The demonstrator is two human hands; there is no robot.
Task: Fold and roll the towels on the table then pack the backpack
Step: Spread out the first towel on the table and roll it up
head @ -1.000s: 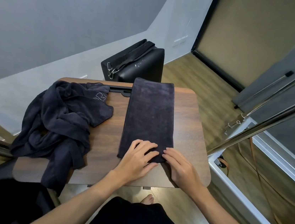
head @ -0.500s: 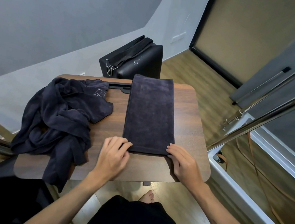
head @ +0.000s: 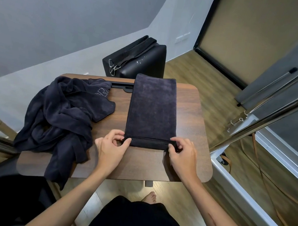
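From my remote station, taking the wooden table (head: 196, 118) as the landmark: at its near edge, my left hand (head: 111, 146) pinches the near-left corner of the folded towel (head: 152, 111), and my right hand (head: 182, 154) pinches the near-right corner. Half a second ago both hands lay beside a flat near edge; that edge is now turned over into a narrow first roll between the thumbs and fingers. The folded towel is a dark navy, plush, long rectangle lying along the table's centre, its far end just overhanging the far edge. On the table's left side lies a crumpled towel pile (head: 63, 117), draping over the near-left edge, with pale stitched lettering too creased to read. Beyond the far edge stands a black bag (head: 143, 59). On the wall (head: 62, 17) behind, raised letters read partly "TATION".
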